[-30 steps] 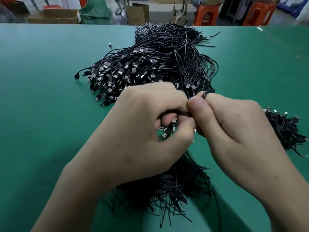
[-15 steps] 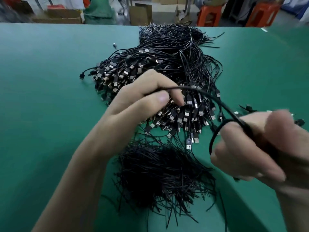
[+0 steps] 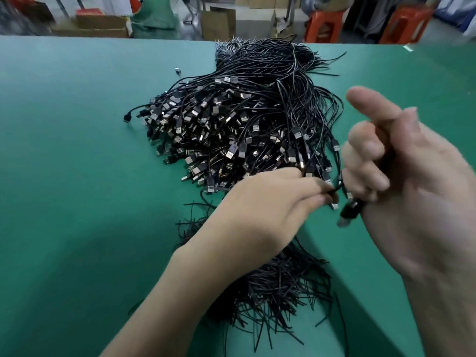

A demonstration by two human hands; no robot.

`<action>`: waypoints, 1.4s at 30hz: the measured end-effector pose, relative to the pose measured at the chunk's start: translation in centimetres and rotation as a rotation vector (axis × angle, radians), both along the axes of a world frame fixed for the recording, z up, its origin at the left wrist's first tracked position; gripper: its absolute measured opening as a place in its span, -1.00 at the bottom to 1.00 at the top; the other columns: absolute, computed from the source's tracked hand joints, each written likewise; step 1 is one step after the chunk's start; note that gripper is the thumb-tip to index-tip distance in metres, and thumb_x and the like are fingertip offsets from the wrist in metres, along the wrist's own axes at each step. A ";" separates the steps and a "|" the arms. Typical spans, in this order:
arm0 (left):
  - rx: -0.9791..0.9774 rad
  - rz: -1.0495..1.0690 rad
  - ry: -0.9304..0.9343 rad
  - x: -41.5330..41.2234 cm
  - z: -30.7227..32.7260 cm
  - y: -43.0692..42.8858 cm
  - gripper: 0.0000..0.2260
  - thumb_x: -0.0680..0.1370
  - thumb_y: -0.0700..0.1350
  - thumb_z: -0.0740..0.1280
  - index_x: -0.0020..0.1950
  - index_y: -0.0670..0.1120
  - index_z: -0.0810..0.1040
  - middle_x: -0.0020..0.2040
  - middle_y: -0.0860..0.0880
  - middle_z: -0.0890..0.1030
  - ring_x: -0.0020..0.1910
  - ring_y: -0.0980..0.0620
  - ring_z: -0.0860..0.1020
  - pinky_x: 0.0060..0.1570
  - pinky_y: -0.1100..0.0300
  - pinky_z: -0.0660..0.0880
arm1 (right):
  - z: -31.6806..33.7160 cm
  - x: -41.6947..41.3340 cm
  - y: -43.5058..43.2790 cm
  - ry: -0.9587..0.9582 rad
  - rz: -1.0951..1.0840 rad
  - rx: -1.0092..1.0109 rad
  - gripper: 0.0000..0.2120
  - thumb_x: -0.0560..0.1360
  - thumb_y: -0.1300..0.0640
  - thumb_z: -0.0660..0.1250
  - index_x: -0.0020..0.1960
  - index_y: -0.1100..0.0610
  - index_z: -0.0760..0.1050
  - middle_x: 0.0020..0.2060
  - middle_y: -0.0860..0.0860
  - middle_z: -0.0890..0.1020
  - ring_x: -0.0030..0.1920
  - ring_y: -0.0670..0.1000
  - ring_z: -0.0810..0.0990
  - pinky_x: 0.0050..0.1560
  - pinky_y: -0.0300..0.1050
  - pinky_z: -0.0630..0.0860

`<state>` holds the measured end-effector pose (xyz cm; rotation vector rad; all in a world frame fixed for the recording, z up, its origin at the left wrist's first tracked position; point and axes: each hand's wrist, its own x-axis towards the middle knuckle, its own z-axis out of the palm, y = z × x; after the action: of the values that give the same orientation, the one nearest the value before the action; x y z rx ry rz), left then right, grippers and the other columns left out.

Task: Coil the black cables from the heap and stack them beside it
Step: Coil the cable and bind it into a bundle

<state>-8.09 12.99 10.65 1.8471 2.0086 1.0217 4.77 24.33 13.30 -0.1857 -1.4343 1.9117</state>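
1 black cable is hanging between the 2 hands, just above the near edge of the heap, with its plug sticking out below the right hand. That hand's 3 lower fingers are curling round the cable, while the forefinger is pointing straight up, free. The left hand is pinching the thin run of the same cable between thumb and fingertips, close beside the right hand. Blur is hiding how much is wound.

The main risk looks like snagging. The hands are working right over the heap's plugs, so a loop could be catching a neighbouring lead and dragging several out together. The coil could also be springing open, since only curled fingers are holding it and the plug end is dangling loose.

The left forearm is lying across a pile of short black strands at the near edge of the green bench, and a sweep of that arm could be pushing some off. The finished stack is not in sight.
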 end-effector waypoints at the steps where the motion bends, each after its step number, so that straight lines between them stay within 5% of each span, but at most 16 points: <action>1: 0.004 0.001 0.027 0.1 0.2 0.0 -0.78 0.69 0.01 0.25 0.13 0.00 0.68 -0.18 0.06 0.52 -0.14 0.06 0.52 -0.07 -0.01 0.51 | -0.3 -0.1 0.0 -0.004 -0.134 0.096 -0.67 0.71 0.05 0.07 0.22 0.10 0.58 -0.26 -0.10 0.58 -0.38 -0.11 0.41 -0.37 -0.26 0.34; 5: 0.152 0.023 0.098 -0.3 1.8 -0.9 -0.84 0.66 0.00 0.35 0.06 0.02 0.72 -0.22 0.14 0.52 -0.20 0.17 0.48 -0.12 0.08 0.50 | -1.4 -0.1 0.3 -0.206 -0.487 0.630 -0.72 0.75 0.12 0.07 0.15 0.12 0.56 -0.17 -0.02 0.69 -0.19 0.01 0.68 -0.14 -0.16 0.56; 8: 0.268 0.067 0.146 -1.6 2.7 -1.6 -0.83 0.62 0.01 0.39 -0.09 0.01 0.72 -0.26 0.10 0.51 -0.25 0.13 0.48 -0.24 0.16 0.43 | -1.7 0.4 0.3 -0.505 -0.404 0.824 -0.65 0.73 -0.03 0.10 -0.09 -0.07 0.59 -0.38 -0.08 0.60 -0.38 -0.08 0.59 -0.31 -0.31 0.41; 11: 0.352 0.080 0.092 -2.9 2.7 -2.0 -0.88 0.57 -0.04 0.49 -0.14 -0.03 0.70 -0.28 0.02 0.51 -0.28 0.07 0.44 -0.23 0.24 0.34 | -1.5 0.2 -0.5 -0.577 0.171 0.560 -0.46 0.68 -0.19 -0.01 -0.18 0.01 0.63 -0.49 -0.07 0.43 -0.46 -0.13 0.37 -0.36 -0.35 0.31; 14: 0.418 0.061 -0.072 -3.3 2.3 -1.8 -0.92 0.56 -0.04 0.49 -0.10 -0.01 0.67 -0.26 -0.05 0.55 -0.26 0.01 0.43 -0.18 0.24 0.35 | -1.0 0.4 -0.9 -0.409 0.533 0.242 -0.53 0.65 -0.09 0.04 -0.13 0.15 0.60 -0.49 -0.05 0.37 -0.45 -0.05 0.28 -0.34 -0.25 0.28; 18: 0.372 -0.017 -0.136 -2.4 1.2 -0.9 -0.81 0.68 -0.21 0.29 0.18 -0.02 0.65 -0.15 -0.04 0.61 -0.13 0.02 0.56 -0.11 0.16 0.46 | -0.4 0.0 -1.5 -0.072 0.548 -0.058 -0.69 0.65 0.02 0.12 -0.09 0.11 0.57 -0.50 -0.12 0.32 -0.49 -0.11 0.23 -0.47 -0.23 0.18; 21: 0.189 -0.043 -0.168 -0.9 0.4 -0.4 -0.69 0.67 -0.36 0.23 0.08 0.08 0.52 -0.16 0.14 0.54 -0.15 0.25 0.51 -0.10 0.36 0.39 | -0.5 -0.9 -2.0 0.067 0.294 -0.201 -0.67 0.67 0.00 0.10 -0.05 0.09 0.59 -0.48 -0.14 0.40 -0.51 -0.18 0.28 -0.50 -0.30 0.22; 23: 0.056 -0.033 -0.126 -0.4 -0.3 0.0 -0.78 0.66 -0.28 0.18 0.06 -0.05 0.58 -0.09 0.06 0.60 -0.10 0.17 0.54 -0.02 0.23 0.47 | -0.8 -1.3 -2.1 0.043 0.016 -0.097 -0.65 0.71 0.04 0.09 -0.04 0.09 0.60 -0.40 -0.08 0.54 -0.45 -0.11 0.40 -0.42 -0.27 0.36; 26: -0.064 -0.034 -0.021 -0.3 -0.4 0.4 -0.75 0.69 -0.14 0.17 0.21 -0.14 0.62 0.06 -0.03 0.64 0.07 -0.04 0.60 0.16 -0.04 0.51 | -1.4 -1.1 -1.8 -0.125 -0.384 0.314 -0.66 0.75 0.09 0.06 -0.05 0.07 0.56 -0.17 0.03 0.72 -0.20 -0.01 0.68 -0.17 -0.15 0.58; 31: 0.104 0.044 0.203 -2.2 1.4 -0.9 -0.78 0.65 0.04 0.31 0.02 0.04 0.74 -0.17 0.16 0.61 -0.19 0.17 0.55 -0.08 0.00 0.50 | -2.6 -0.9 -1.1 -0.500 -0.575 0.857 -0.69 0.73 0.03 0.11 -0.04 0.06 0.57 -0.22 -0.18 0.68 -0.16 -0.14 0.69 -0.14 -0.15 0.60; 38: 0.157 0.091 0.236 -2.7 2.3 -1.9 -0.84 0.52 0.16 0.43 -0.16 0.12 0.71 -0.23 0.13 0.64 -0.20 0.13 0.59 0.10 0.06 0.43 | -3.0 -1.6 -1.9 -0.684 -0.281 0.784 -0.55 0.69 -0.14 0.05 -0.29 0.02 0.41 -0.43 -0.04 0.53 -0.42 -0.05 0.45 -0.36 -0.10 0.36; 42: 0.266 0.042 0.028 -3.8 2.5 -2.2 -0.88 0.48 -0.01 0.58 -0.19 -0.01 0.72 -0.28 0.12 0.66 -0.19 0.07 0.64 -0.10 0.21 0.52 | -2.7 -1.4 -1.6 -0.542 0.143 0.434 -0.50 0.67 -0.13 0.02 -0.18 0.11 0.57 -0.46 -0.11 0.36 -0.43 -0.10 0.28 -0.38 -0.28 0.25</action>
<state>-11.87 10.81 13.11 1.9634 2.0176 1.3390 3.38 22.74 10.57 -0.4248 -2.2392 1.6733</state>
